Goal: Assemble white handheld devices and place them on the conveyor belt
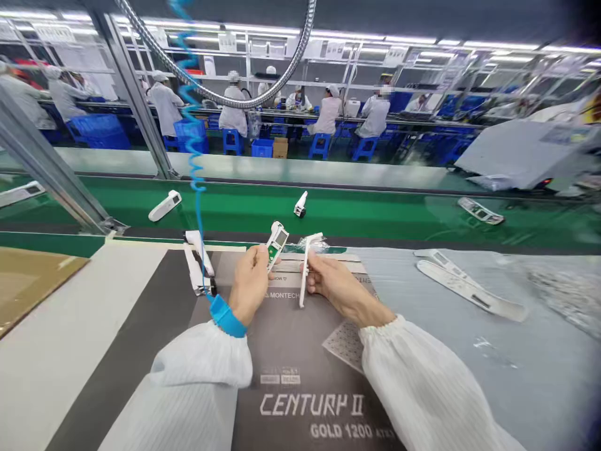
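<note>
In the head view, we face a bright workshop where co-workers [233, 103] in white coats and caps sit along a far bench. A green belt [244, 203] crosses in front of us, and several white handheld units lie spaced out along it. Nearer, a dark printed cardboard sheet [282, 351] marked "CENTURY II" covers the middle of our table [79, 300].

Our left hand [250, 275] has its fingers closed around a white device [278, 238], which is tilted up with its small screen and green circuit board showing. Our right hand [331, 282] pinches a slim white shell piece [305, 275] between its fingers, nearly upright and seen edge-on. The two parts are near each other but apart, above the cardboard.

We wear a blue wristband [227, 316] on the left wrist, and a blue coiled cord [190, 106] hangs down to it. White units [197, 266] lie left of our left hand; long white shells [469, 291] rest on the grey covering at right.
</note>
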A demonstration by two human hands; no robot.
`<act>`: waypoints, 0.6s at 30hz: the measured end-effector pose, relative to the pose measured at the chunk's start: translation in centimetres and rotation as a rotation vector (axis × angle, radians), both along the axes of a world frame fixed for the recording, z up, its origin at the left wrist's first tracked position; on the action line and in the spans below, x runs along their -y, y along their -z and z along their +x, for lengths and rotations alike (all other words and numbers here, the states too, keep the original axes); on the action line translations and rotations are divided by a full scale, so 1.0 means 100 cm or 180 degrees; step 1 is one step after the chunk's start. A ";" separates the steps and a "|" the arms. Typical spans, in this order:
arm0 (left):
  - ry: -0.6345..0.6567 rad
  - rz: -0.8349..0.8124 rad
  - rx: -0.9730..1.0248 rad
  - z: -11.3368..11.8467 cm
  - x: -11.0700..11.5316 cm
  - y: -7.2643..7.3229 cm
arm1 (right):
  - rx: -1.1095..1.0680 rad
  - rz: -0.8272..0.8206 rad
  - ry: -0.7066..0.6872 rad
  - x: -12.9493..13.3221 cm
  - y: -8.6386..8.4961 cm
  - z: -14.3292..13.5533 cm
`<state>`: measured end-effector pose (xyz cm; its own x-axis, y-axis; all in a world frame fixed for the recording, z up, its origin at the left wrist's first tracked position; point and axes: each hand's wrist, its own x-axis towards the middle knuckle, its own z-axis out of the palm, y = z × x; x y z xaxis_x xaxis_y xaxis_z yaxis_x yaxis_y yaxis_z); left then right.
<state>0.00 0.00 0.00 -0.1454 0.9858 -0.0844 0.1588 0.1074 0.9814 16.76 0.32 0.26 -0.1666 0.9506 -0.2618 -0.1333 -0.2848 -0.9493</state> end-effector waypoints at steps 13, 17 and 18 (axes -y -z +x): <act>0.0701 0.0934 -0.0503 0.015 0.018 0.006 | -0.1088 0.0132 -0.0044 0.011 0.008 0.000; 0.0860 0.0838 -0.0218 0.013 0.016 0.005 | -0.1086 0.0274 -0.0052 0.011 0.016 0.002; 0.0910 0.0847 -0.0226 0.013 0.016 0.004 | -0.1056 0.0314 -0.0058 0.010 0.018 0.002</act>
